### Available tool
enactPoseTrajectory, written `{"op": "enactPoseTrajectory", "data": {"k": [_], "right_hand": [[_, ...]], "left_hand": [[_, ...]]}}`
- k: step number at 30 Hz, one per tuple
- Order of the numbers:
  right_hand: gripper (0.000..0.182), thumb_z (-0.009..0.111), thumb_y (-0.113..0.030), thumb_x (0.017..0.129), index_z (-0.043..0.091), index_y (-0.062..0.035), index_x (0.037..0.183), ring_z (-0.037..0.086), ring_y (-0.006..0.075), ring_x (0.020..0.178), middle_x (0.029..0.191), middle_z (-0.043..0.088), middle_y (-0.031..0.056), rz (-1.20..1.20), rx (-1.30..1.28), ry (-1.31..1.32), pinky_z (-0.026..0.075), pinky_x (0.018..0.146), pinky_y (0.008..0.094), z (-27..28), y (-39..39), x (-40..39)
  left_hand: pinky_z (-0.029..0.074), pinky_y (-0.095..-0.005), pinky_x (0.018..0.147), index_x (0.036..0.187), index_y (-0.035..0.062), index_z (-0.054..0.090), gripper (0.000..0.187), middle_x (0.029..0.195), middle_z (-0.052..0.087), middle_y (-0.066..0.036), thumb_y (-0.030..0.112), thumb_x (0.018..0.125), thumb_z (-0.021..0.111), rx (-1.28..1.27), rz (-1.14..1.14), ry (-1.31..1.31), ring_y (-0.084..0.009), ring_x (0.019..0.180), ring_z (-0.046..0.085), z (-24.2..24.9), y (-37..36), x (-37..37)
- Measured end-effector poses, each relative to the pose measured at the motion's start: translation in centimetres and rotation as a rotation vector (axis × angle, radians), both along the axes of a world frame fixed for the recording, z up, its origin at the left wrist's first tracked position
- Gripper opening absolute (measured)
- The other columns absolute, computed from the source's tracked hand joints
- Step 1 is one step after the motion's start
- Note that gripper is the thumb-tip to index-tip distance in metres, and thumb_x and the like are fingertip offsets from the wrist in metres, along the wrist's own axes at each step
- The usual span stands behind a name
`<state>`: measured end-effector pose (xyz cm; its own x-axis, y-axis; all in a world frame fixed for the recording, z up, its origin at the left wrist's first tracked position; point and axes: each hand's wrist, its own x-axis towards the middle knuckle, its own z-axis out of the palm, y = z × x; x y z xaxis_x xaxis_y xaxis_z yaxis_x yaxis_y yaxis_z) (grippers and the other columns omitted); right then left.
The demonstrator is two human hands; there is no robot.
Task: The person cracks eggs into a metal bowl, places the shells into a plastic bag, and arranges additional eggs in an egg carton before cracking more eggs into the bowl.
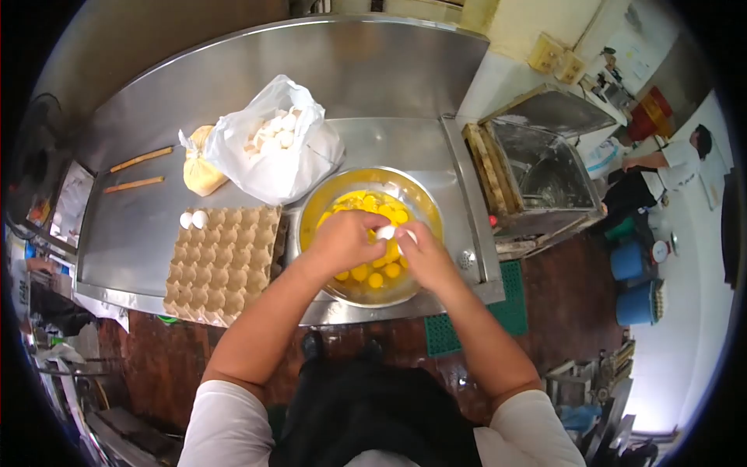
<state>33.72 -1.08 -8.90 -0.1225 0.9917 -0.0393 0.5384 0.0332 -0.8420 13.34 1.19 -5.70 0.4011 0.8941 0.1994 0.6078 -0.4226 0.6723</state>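
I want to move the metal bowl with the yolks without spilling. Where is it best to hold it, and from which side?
Probably by the rim of the metal bowl, one hand at the left and one at the right. It is round, wide and open, with many yolks inside, so two opposite grips should keep it level. At present both hands, left and right, hold an egg above it.

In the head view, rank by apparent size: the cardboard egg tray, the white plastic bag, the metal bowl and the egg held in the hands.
1. Cardboard egg tray and metal bowl: they look alike in extent, and hands cover part of the bowl, so no ranking between them.
2. White plastic bag, slightly smaller.
3. Egg, by far the smallest.
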Motion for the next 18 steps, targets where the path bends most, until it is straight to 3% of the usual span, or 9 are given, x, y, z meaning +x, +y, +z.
{"op": "enactPoseTrajectory", "data": {"k": [3,4,5,8,9,11,14,17,18], "right_hand": [[0.046,0.053,-0.044,0.100,0.056,-0.0037,0.122,0.067,0.0409,0.099,0.108,0.068,0.0241,-0.092,0.260,-0.209,0.052,0.085,0.0474,3.4,-0.3,0.5],[0.045,0.052,-0.045,0.101,0.057,-0.0062,0.122,0.070,0.0326,0.087,0.102,0.071,0.0172,-0.123,0.303,-0.164,0.054,0.073,0.0414,2.5,0.2,0.8],[0.045,0.052,-0.045,0.101,0.057,-0.0062,0.122,0.070,0.0326,0.087,0.102,0.071,0.0172,-0.114,0.310,-0.164,0.054,0.073,0.0414,2.7,0.4,0.6],[0.046,0.046,-0.051,0.103,0.058,-0.0135,0.125,0.062,0.0107,0.066,0.092,0.070,0.0011,-0.043,-0.617,0.807,0.047,0.054,0.0229,2.1,0.8,-0.9],[0.046,0.046,-0.051,0.103,0.058,-0.0135,0.125,0.062,0.0107,0.066,0.092,0.070,0.0011,-0.014,-0.618,0.805,0.047,0.054,0.0229,2.1,0.7,-2.0],[0.047,0.045,-0.053,0.102,0.058,-0.0140,0.126,0.063,0.0114,0.067,0.090,0.068,-0.0005,0.163,-0.834,1.106,0.046,0.055,0.0244,2.9,0.6,-5.0],[0.040,0.049,-0.050,0.101,0.062,-0.0156,0.116,0.064,0.0106,0.068,0.089,0.068,-0.0011,0.259,-0.880,1.111,0.044,0.055,0.0252,3.4,2.9,-9.7],[0.034,0.053,-0.047,0.099,0.062,-0.0149,0.108,0.066,0.0115,0.071,0.089,0.071,0.0018,0.391,-0.848,1.178,0.050,0.061,0.0275,5.1,7.8,-15.2],[0.044,0.053,-0.047,0.099,0.058,-0.0114,0.124,0.068,0.0157,0.075,0.102,0.071,0.0068,0.367,-0.910,1.201,0.053,0.067,0.0273,6.2,10.1,-16.6]], "left_hand": [[0.055,-0.0348,0.072,0.106,0.0042,0.074,0.034,0.091,0.073,-0.016,0.021,0.076,0.074,0.081,0.059,-0.015,-0.0295,0.076,0.070,1.9,0.0,-0.6],[0.056,-0.0396,0.079,0.105,0.0082,0.074,0.031,0.094,0.073,-0.017,0.025,0.079,0.071,0.004,0.133,-0.089,-0.0330,0.087,0.071,2.6,-0.2,-0.5],[0.056,-0.0396,0.079,0.105,0.0082,0.074,0.031,0.094,0.073,-0.017,0.025,0.079,0.071,0.011,0.142,-0.091,-0.0330,0.087,0.071,2.1,-0.1,-0.6],[0.055,-0.0352,0.080,0.106,0.0064,0.073,0.026,0.100,0.072,-0.015,0.016,0.082,0.073,-0.250,0.125,-0.680,-0.0275,0.090,0.071,0.4,-0.8,-1.5],[0.055,-0.0352,0.080,0.106,0.0064,0.073,0.026,0.100,0.072,-0.015,0.016,0.082,0.073,-0.232,0.146,-0.677,-0.0275,0.090,0.071,0.9,-1.7,-1.8],[0.054,-0.0346,0.078,0.110,0.0043,0.071,0.031,0.097,0.072,-0.013,0.013,0.080,0.076,0.002,0.214,-0.294,-0.0252,0.089,0.070,2.9,-3.8,-3.0],[0.054,-0.0350,0.076,0.119,0.0031,0.067,0.044,0.095,0.071,-0.014,0.017,0.079,0.080,0.182,0.354,-0.129,-0.0246,0.084,0.068,4.7,-4.9,-6.6],[0.052,-0.0301,0.072,0.130,0.0021,0.061,0.057,0.096,0.069,-0.007,0.022,0.080,0.082,0.183,0.578,-0.331,-0.0167,0.082,0.066,5.1,-5.6,-11.1],[0.052,-0.0290,0.070,0.131,0.0012,0.059,0.053,0.098,0.068,-0.009,0.025,0.087,0.076,0.039,0.601,-0.497,-0.0170,0.077,0.065,5.8,-6.1,-12.3]]}}
